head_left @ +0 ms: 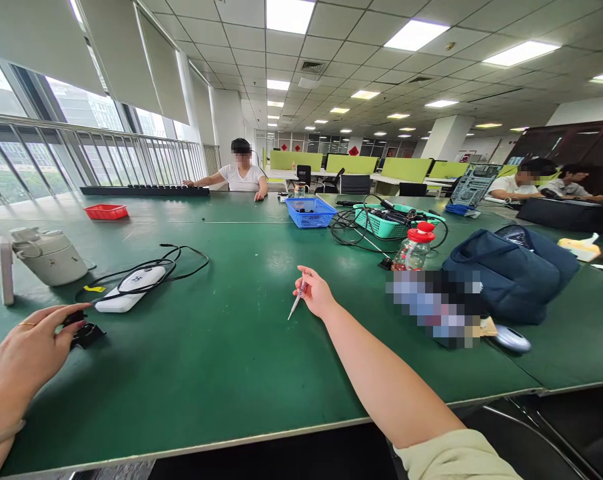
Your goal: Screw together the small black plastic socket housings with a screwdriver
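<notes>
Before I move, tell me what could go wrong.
The pointed tool in your right hand angles down toward the green tabletop and could scratch it. The black cable lies looped over the white device near the black part in your left hand, so it might snag and drag the device.

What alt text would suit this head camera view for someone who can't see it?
A person's right hand holds a slim, pale, pointed tool above a green tabletop, while the left hand holds a small black object. Farther back are a blue plastic basket, a teal plastic basket filled with black items, and another person in a white shirt.
</notes>
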Action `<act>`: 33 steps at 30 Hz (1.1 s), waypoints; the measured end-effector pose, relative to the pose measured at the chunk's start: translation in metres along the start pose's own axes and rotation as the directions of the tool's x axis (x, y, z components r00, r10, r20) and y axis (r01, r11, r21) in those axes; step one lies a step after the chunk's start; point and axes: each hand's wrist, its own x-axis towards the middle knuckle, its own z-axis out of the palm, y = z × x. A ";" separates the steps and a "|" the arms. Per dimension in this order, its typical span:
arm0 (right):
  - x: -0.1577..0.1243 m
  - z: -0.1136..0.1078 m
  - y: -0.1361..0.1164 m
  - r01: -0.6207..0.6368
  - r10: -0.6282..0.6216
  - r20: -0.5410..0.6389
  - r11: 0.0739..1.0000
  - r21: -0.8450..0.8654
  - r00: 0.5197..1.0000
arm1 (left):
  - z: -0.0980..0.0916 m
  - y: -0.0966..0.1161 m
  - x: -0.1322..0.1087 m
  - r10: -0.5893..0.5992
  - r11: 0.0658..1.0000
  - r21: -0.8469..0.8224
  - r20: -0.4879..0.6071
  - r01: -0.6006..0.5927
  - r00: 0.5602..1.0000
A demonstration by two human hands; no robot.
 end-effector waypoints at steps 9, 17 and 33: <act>-0.001 -0.001 0.000 0.002 -0.002 0.002 1.000 -0.003 1.000 | -0.008 0.011 -0.006 -0.014 0.999 0.044 -0.046 0.016 0.999; 0.000 -0.001 0.002 0.010 -0.010 0.010 1.000 -0.001 1.000 | -0.014 0.024 -0.006 0.027 0.999 0.021 -0.074 -0.025 0.997; -0.002 -0.001 -0.001 0.007 -0.007 0.002 1.000 -0.015 1.000 | -0.018 0.020 -0.007 -0.095 0.995 0.021 0.032 0.094 0.995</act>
